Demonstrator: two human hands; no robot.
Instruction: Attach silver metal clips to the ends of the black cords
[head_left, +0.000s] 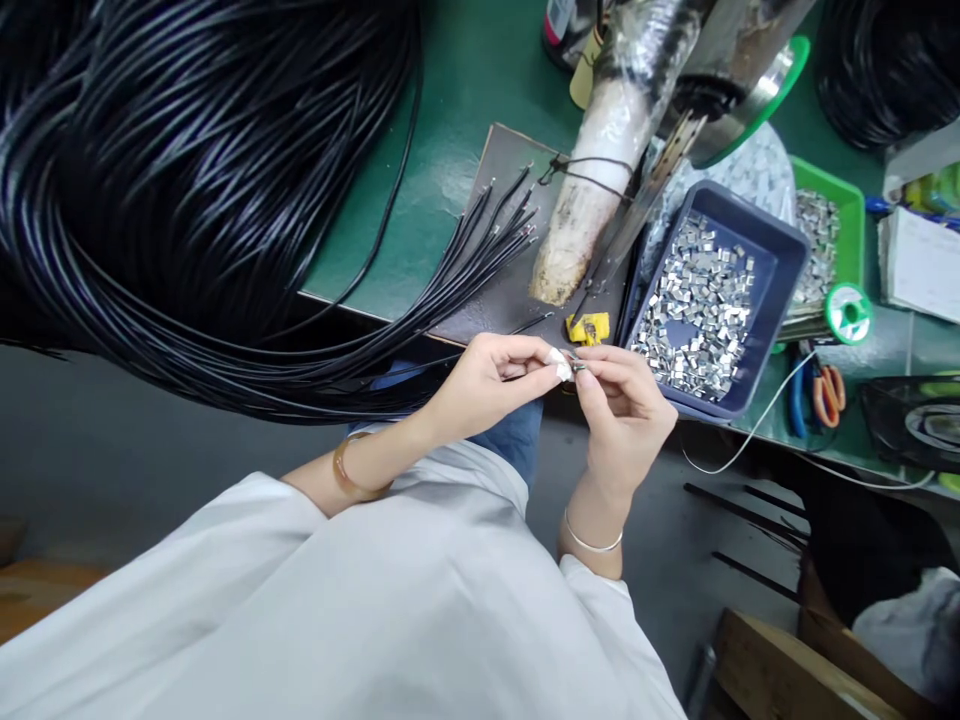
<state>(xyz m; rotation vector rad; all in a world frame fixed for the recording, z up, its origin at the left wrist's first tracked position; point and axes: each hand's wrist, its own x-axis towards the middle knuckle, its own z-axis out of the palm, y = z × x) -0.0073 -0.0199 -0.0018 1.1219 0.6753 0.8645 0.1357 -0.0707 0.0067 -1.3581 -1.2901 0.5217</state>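
Observation:
In front of my body, my left hand and my right hand meet fingertip to fingertip. White wrapping covers the thumb and index tips of my left hand, which are pinched; what lies inside that pinch is hidden. Between thumb and fingers my right hand grips a small metal piece, too small to make out fully. A thick bundle of black cables reaches in from the left, its stripped ends lying beyond my left hand. One black cable end shows just past my left knuckles.
A blue bin of small metal shells stands by my right hand, a green bin behind it. A wrapped post slants above a yellow sponge. Orange-handled pliers and a solder spool lie right.

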